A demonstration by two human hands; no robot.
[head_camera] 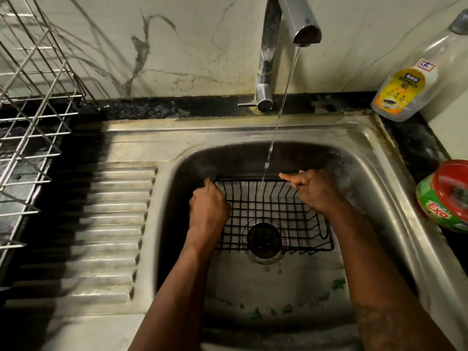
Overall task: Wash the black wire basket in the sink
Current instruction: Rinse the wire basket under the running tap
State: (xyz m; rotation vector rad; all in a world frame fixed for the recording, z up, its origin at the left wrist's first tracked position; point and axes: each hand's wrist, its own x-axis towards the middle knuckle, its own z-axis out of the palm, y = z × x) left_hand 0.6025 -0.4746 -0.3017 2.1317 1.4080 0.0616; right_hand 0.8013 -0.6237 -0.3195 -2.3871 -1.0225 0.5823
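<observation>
The black wire basket (271, 214) sits inside the steel sink (374, 178), over the round drain (264, 239). My left hand (209, 210) grips the basket's left rim. My right hand (316, 191) holds the right rim, with its forefinger pointing left along the far edge. A thin stream of water (278, 117) runs from the chrome tap (301, 24) and lands on the basket's far rim between my hands.
A ribbed draining board (111, 224) lies left of the bowl, with a steel wire dish rack (33, 117) beyond it. A dishwash gel bottle (407, 84) and a red-green soap tub (445, 196) stand at the right. Green scraps (338, 283) lie on the sink floor.
</observation>
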